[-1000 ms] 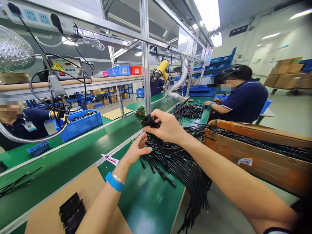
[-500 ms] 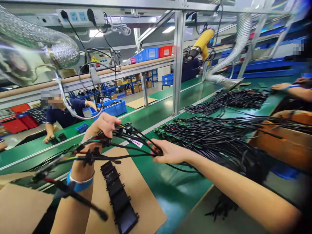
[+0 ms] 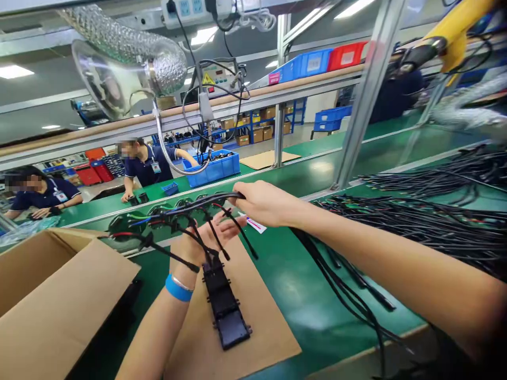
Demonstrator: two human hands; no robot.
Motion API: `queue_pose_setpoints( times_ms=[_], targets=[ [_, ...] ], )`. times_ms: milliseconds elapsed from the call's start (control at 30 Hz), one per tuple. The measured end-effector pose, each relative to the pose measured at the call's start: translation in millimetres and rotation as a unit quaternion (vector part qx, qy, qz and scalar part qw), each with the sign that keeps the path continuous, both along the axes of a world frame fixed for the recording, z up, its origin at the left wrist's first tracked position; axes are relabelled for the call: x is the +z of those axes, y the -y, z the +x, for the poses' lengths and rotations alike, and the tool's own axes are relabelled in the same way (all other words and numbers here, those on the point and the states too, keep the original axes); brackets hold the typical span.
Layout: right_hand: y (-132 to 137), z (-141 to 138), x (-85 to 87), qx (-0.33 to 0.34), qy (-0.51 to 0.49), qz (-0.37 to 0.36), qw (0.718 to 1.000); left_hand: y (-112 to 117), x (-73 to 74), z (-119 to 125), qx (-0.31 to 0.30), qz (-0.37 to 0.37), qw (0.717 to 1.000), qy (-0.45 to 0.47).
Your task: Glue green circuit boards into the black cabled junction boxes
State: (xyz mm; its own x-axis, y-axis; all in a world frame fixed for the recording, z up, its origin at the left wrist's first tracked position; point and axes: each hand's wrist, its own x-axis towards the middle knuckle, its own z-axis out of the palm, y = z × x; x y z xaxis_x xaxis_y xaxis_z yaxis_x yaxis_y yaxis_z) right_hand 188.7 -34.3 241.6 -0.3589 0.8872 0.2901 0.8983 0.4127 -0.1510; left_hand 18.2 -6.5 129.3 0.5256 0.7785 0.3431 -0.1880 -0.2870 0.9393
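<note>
My right hand [image 3: 264, 203] is closed around a bundle of black cables [image 3: 214, 197] above the bench. Small green circuit boards [image 3: 158, 217] with coloured wires hang from the bundle's left end, and short black leads dangle below them. The long cable ends trail down to the right, under my right forearm. My left hand [image 3: 212, 235] is under the boards, palm up with its fingers stretched out; leads cross in front of it. A row of black plastic cases [image 3: 227, 309] lies below it on a flat cardboard sheet [image 3: 265, 322].
An open cardboard box [image 3: 67, 295] stands at the left. Piles of black cables [image 3: 396, 221] cover the bench at the right. A metal post [image 3: 362, 95] rises behind my right hand. Across the bench, two people sit near a blue bin [image 3: 214, 171]. A fume duct [image 3: 166, 63] hangs overhead.
My right hand has lifted the cable bundle, and the boards now hang in a row. My left hand has opened and dropped beneath them. The view has turned left.
</note>
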Motion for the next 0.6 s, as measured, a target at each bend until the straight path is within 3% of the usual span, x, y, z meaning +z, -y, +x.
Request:
queue_pose_setpoints(
  times_ms=[133, 200, 300, 467, 533, 600],
  targets=[
    [-20, 2, -4.5, 0.01, -0.04, -0.04, 0.998, 11, -13.1, -23, -0.095, -0.114, 0.983, 0.111],
    [-30, 5, -10.5, 0.014, -0.05, -0.066, 0.996, 18, -15.1, -43, -0.127, -0.127, 0.975, 0.132],
    [-40, 0, -22.1, 0.042, -0.057, -0.106, 0.992, 25, -18.0, -66, -0.115, -0.13, 0.98, 0.099],
    [-42, -13, -40.3, 0.22, -0.08, -0.175, 0.956, 39, -31.3, -91, -0.076, -0.164, 0.983, 0.021],
    [-45, -1, -41.9, 0.25, -0.052, -0.168, 0.952, 54, -33.3, -111, -0.065, -0.184, 0.981, -0.014],
    [-55, 25, -38.9, 0.217, 0.003, -0.153, 0.964, 76, -30.2, -134, -0.049, -0.197, 0.978, -0.05]
  ],
)
